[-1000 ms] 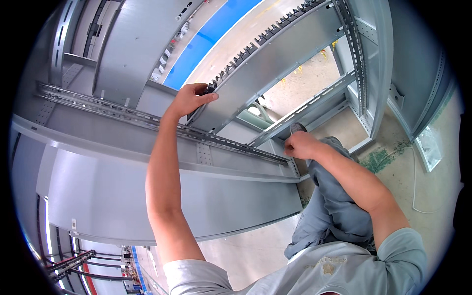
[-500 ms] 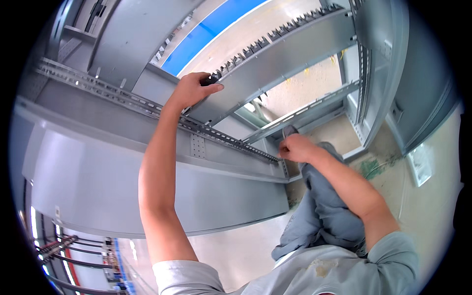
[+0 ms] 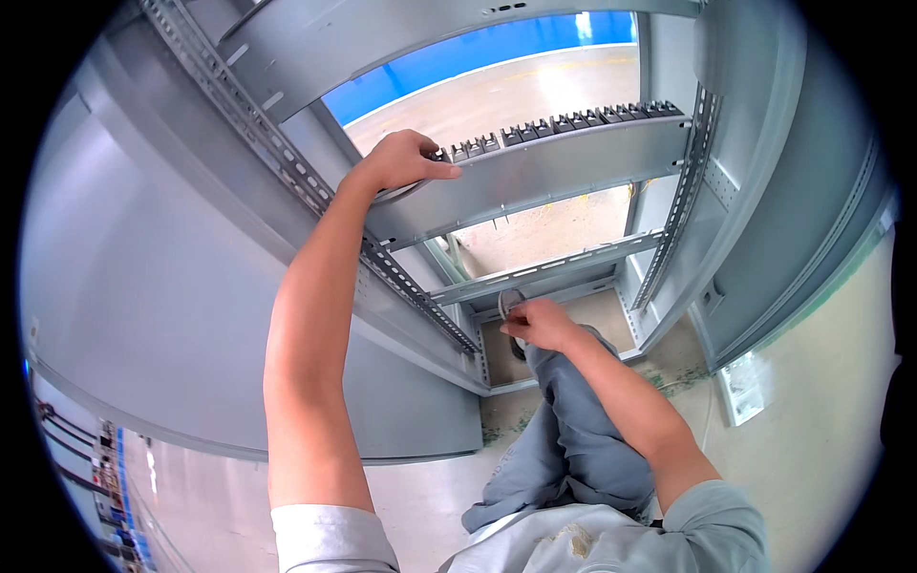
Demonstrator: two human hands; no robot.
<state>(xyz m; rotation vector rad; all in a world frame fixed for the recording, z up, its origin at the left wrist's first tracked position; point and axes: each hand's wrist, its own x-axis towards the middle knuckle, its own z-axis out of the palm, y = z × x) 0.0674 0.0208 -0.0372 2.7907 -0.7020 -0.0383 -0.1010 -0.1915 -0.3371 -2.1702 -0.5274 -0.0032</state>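
1. My hands were well apart: the left hand (image 3: 396, 162) was up at the left end of the row of black blocks (image 3: 573, 122), the right hand (image 3: 538, 325) low over my trouser leg (image 3: 564, 392)
2. The row of black blocks sat along the top edge of the grey crosswise plate (image 3: 554, 170), which spanned the cabinet between the left slotted rail (image 3: 406, 277) and the right slotted rail (image 3: 680, 196), presumably so that the two rails carried it
3. My left thumb lay toward the plate's front face and my fingers bent over behind its edge, a hold that I judge suited reaching the end block from both sides; I cannot tell whether they were clamped on it or only resting there
4. My right fingers were curled in, near my shoe (image 3: 509, 302) in the view; I saw nothing in them, but cannot tell whether they hid something small, and I judge that this hand was simply kept out of the way
5. Compared with half a second before, the whole view had swung: the crosswise plate looked closer to level, and the grey door panel (image 3: 181, 286) filled more of the left side
6. My left hand had stayed at the same end of the row, and my right hand had shifted leftward in view along with my leg, so most of the change seemed to come from my head turning
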